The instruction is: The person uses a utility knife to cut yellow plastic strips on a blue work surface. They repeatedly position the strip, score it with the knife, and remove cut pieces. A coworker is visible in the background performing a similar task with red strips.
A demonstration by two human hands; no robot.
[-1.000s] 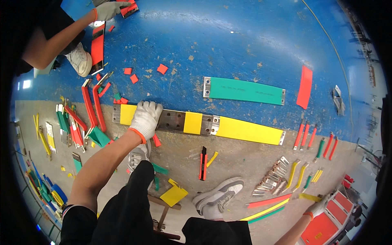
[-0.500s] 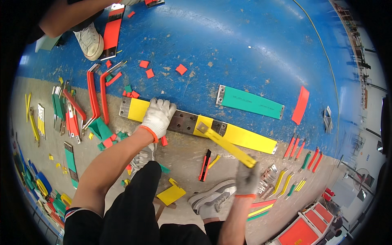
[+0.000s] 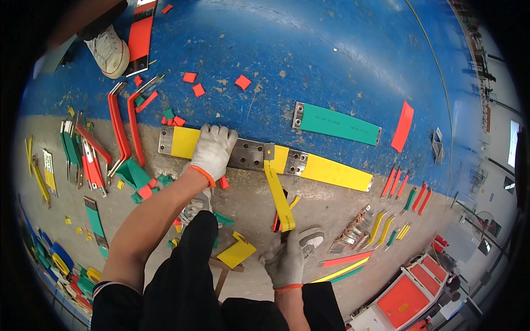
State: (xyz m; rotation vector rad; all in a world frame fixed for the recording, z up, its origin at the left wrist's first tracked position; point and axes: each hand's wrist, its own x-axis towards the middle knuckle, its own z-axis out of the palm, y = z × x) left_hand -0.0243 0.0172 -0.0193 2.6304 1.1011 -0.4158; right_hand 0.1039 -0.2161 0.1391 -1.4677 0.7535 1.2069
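A long flat metal busbar with yellow sleeving (image 3: pixel 337 172) lies across the floor, its bare sections dark and drilled with holes. My gloved left hand (image 3: pixel 214 148) is closed around it left of the middle, fingers over the far edge. My gloved right hand (image 3: pixel 285 259) is closed on the near end of a narrow yellow-sleeved busbar strip (image 3: pixel 279 193), which points away from me. The strip's bare holed tip lies over the long bar, beside a bare section. Beneath the strip, a red and black utility knife (image 3: pixel 275 223) is partly hidden.
A green-sleeved bar (image 3: pixel 337 123) and a red sleeve piece (image 3: pixel 402 127) lie beyond. Bent red bars (image 3: pixel 117 124) and green-sleeved bars (image 3: pixel 68 144) are at left; small bent pieces (image 3: pixel 353 229) at right. Another person's shoe (image 3: pixel 109 51) stands at the far left.
My right hand has swung the yellow strip leftward and nearer to me, so it now points more straight ahead. My left hand keeps its hold on the long bar.
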